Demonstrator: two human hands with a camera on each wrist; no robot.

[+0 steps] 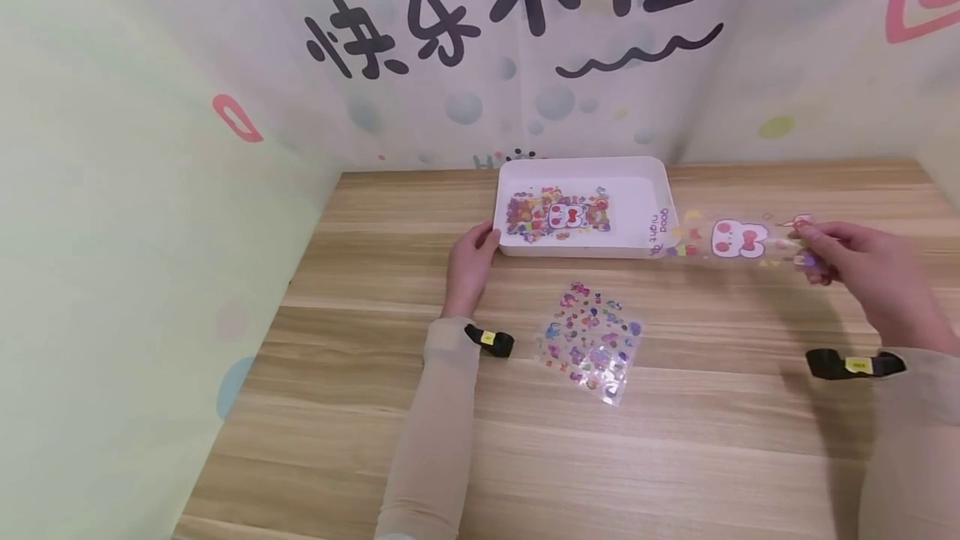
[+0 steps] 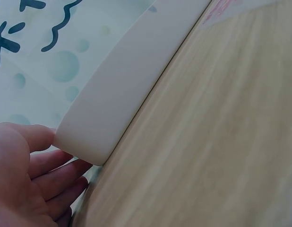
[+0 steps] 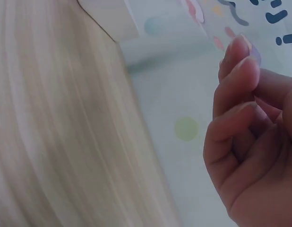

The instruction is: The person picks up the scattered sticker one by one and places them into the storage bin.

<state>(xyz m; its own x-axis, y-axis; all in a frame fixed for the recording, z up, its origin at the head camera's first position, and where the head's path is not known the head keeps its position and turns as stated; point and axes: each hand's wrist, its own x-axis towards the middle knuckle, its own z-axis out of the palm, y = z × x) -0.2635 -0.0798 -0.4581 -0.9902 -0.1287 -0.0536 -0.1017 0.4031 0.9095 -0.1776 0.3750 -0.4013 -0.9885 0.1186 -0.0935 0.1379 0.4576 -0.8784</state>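
Near the front left corner of a white tray [image 1: 585, 252], my left hand [image 1: 472, 259] touches the outside with its fingertips. In the left wrist view, the fingers of that hand [image 2: 54, 184] lie fairly straight against the tray's end wall [image 2: 117, 80]. My right hand [image 1: 873, 269] pinches one end of a clear sticker sheet [image 1: 738, 238], printed with a white cartoon animal wearing a red bow. The sheet's far end overlaps the tray's right side in the head view. Inside the tray lies a colourful stack of stickers [image 1: 570, 215], with a similar white figure on top.
On the wooden table [image 1: 352, 407], in front of the tray, lies another clear sheet with many small stickers [image 1: 588, 344], its lower corner shining. A printed cloth backdrop [image 1: 525, 107] stands right behind the tray, and a pale wall covering [image 1: 135, 232] borders the left side.
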